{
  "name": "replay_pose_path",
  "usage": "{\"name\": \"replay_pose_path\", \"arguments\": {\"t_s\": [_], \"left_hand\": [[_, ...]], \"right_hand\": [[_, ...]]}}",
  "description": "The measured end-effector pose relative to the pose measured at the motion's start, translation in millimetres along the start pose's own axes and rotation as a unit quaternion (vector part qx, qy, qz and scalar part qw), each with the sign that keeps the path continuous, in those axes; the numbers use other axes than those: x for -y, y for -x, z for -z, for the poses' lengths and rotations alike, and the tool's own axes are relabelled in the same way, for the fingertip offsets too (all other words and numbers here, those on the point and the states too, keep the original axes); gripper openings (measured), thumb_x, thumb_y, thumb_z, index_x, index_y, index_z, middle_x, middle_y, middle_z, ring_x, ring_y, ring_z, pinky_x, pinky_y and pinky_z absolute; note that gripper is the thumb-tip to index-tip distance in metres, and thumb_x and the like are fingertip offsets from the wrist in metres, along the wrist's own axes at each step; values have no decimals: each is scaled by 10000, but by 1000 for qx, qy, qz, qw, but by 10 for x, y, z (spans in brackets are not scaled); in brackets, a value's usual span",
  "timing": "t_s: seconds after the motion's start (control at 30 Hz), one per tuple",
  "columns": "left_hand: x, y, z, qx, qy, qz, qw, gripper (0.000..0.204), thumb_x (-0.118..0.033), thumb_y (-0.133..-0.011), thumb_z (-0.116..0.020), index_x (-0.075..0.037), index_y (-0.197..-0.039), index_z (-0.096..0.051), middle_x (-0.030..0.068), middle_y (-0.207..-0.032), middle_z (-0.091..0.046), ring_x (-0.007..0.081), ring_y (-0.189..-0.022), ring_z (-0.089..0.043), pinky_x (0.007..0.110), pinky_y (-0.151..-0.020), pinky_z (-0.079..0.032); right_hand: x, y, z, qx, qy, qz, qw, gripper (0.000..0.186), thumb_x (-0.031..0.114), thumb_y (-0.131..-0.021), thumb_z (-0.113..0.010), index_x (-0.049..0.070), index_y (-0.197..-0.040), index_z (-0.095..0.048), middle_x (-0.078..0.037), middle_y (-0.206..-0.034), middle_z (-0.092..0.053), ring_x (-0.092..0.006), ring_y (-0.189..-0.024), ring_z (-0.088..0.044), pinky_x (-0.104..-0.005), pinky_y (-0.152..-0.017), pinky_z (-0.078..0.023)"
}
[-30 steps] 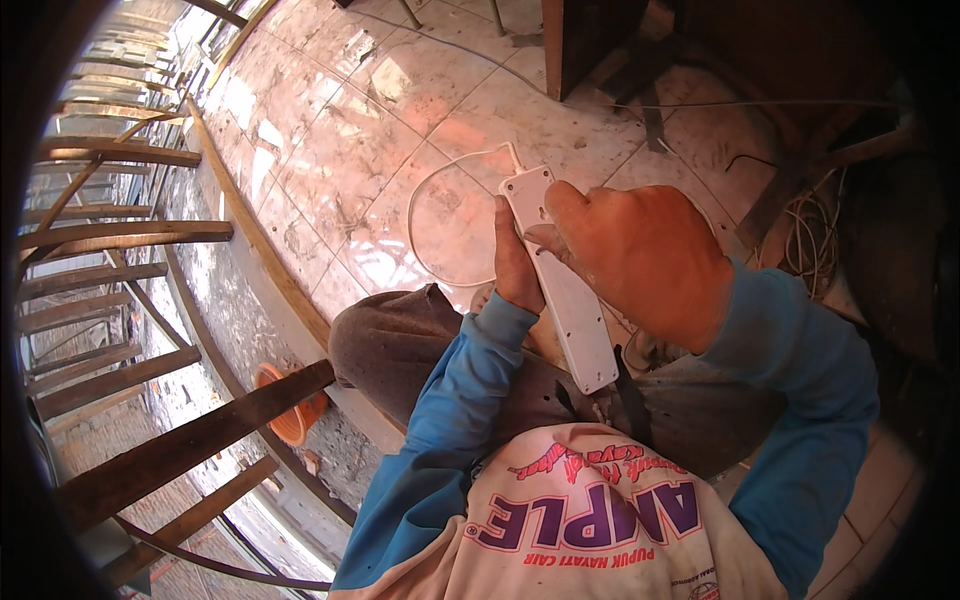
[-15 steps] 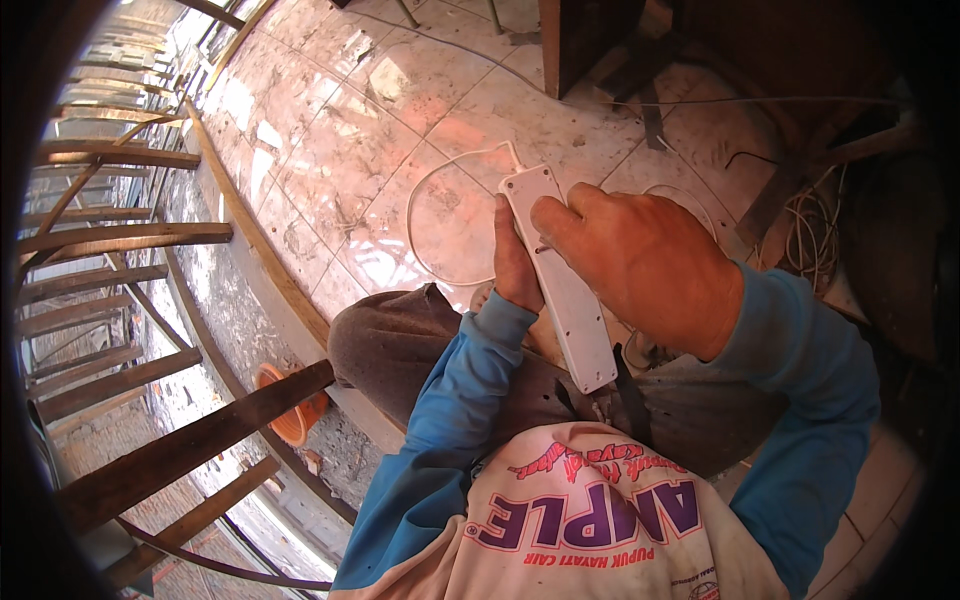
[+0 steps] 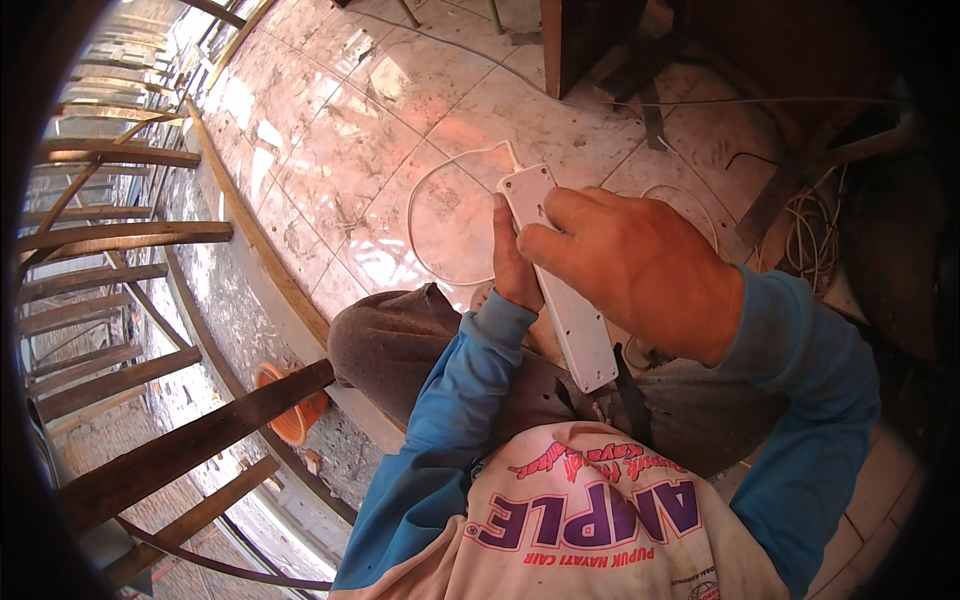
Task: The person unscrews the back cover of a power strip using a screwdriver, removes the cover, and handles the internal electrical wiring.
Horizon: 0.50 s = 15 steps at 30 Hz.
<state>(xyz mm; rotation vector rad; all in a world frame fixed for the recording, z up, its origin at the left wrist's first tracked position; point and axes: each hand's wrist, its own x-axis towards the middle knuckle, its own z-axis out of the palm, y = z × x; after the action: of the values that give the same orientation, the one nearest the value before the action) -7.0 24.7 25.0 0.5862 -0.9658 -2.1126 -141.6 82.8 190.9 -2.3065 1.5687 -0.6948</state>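
A long white power strip lies tilted above my lap, its flat side with small screw holes facing up. My left hand is closed along its left edge, thumb upright against the side. Over the strip's upper half, my right hand is curled, thumb and forefinger at the strip's face. Whatever those fingers pinch, if anything, is hidden beneath them. From the strip's far end a white cord loops left over the floor and back toward my knee.
Dusty floor tiles spread ahead, crossed by a thin dark cable. Wooden slats line the left, near an orange pot. A dark wooden piece of furniture stands far right, with coiled wire close by.
My right thumb and forefinger have shifted on the strip's face, the thumb now lower and farther left. The strip and my left hand stay in place.
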Motion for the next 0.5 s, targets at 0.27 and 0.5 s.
{"name": "replay_pose_path", "arguments": {"t_s": [0.27,0.5], "left_hand": [[67,-72,330,116,161,101,975,446,-360,-1026,-530,-77,-1363,-465,130,-1345,-528,249,-1245,-528,403,-1076,-429],[113,-96,230,-1,117,127,985,666,-636,-1019,-324,-90,-1354,-508,137,-1230,-616,268,-1112,-630,408,-969,-533]], "right_hand": [[83,-9,22,80,-2,-116,990,234,105,-814,-678,31,-1007,-569,-151,-932,-583,-332,-830,-659,-414,-705,-557],[39,29,-33,21,-28,-70,997,264,79,-810,-655,50,-1060,-573,-136,-915,-571,-336,-796,-658,-431,-659,-542]]}}
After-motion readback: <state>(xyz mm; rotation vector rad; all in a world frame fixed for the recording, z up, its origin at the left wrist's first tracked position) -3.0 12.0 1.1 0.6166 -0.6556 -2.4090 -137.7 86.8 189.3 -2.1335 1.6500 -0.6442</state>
